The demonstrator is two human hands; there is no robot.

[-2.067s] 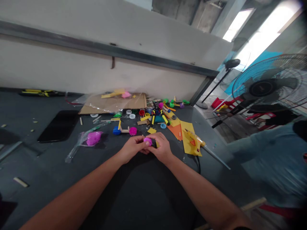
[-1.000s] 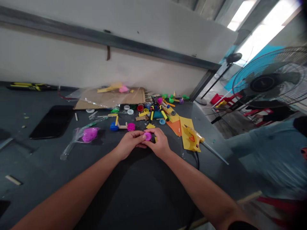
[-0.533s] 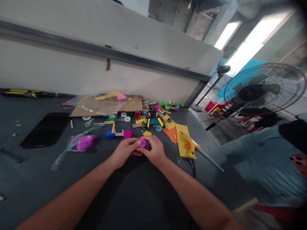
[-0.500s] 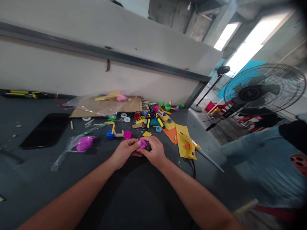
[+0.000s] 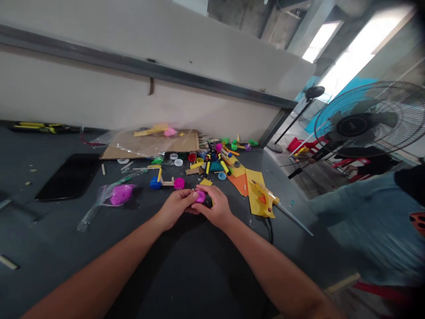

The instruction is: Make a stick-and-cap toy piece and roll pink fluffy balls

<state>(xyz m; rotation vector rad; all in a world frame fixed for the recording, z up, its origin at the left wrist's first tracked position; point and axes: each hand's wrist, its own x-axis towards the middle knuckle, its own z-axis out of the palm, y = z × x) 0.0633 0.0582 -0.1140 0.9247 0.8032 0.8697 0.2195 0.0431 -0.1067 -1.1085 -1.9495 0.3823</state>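
Observation:
Over the dark table, my left hand (image 5: 176,207) and my right hand (image 5: 217,206) meet around a small lump of purple-pink modelling clay (image 5: 200,196). Both thumbs press against the lump, and the fingers wrap round it, hiding its underside. Just beyond my left hand lies a small stick assembly with a blue clay piece (image 5: 155,182) at one end and a magenta clay piece (image 5: 179,183) at the other. More purple-pink clay (image 5: 121,195) sits in a clear plastic bag (image 5: 89,216) to the left.
A yellow glue gun (image 5: 266,200) rests on yellow sheets (image 5: 255,177) at right, its cord trailing forward. A black phone (image 5: 68,177) lies at left. Bottle caps (image 5: 178,162), cutters (image 5: 225,167) and cardboard (image 5: 133,145) line the back. Beside the table are a fan (image 5: 353,126) and a person's sleeve (image 5: 338,204).
The camera view has shifted slightly, so the table things appear a little further right and higher. Both hands stay closed round the clay, with little visible movement.

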